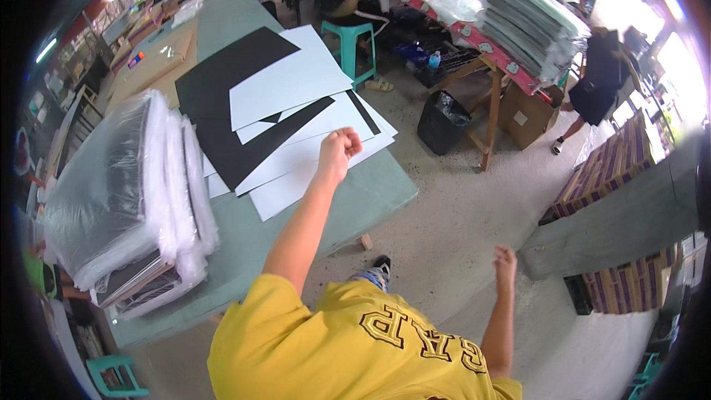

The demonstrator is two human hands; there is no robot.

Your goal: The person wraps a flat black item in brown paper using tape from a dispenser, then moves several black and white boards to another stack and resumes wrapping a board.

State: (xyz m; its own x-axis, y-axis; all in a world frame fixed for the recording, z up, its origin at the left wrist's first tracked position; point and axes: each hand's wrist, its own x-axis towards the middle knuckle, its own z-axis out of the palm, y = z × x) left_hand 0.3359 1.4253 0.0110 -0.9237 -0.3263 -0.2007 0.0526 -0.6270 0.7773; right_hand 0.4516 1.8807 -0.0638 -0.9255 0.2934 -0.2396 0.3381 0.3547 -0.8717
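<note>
The left hand [342, 150] is up by the near right side of a spread of big flat sheets. Its fingers are curled in, and I cannot tell if they pinch anything or if the hand touches a sheet. White sheets [292, 78] lie just past this hand and also beside it, on its left. Black sheets [215, 89] lie more to the left of the hand, and some white ones lie partly over them. A thin black strip [363, 112] is near the hand, just past it. All of these are on a green table [370, 200], which also reaches under the hand.

Well to the left of that hand is a tall stack in shiny clear wrap [104, 185]. Past the hand, away from the table, stands a green stool [348, 44].

The right hand [505, 259] is out over the bare floor [437, 237], well apart from the sheets. Its fingers are bent, and I cannot tell if it holds anything
</note>
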